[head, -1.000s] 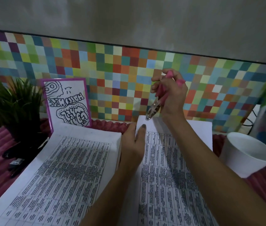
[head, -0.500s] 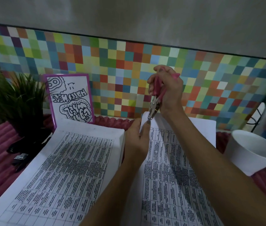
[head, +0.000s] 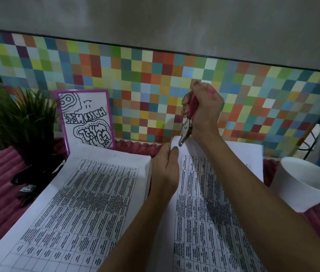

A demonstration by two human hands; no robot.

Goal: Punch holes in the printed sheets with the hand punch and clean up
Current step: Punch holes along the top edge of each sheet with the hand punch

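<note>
Hand punch point(head: 187, 122) set upright on the far left corner of a printed sheet point(head: 204, 203).
The right hand point(head: 204, 110) is clenched round its pink handles, the metal jaws on the paper's edge; the left hand point(head: 165, 169) pinches the same corner just below, beside a thick stack of sheets point(head: 88, 203).

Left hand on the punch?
No: the right hand grips the pink-handled punch, while the left hand holds the top corner of the sheet at the punch's metal head.

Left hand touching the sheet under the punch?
Touching. The head view shows the left hand with its fingers pinching the sheet at its far left corner, just below the hand punch.
</note>
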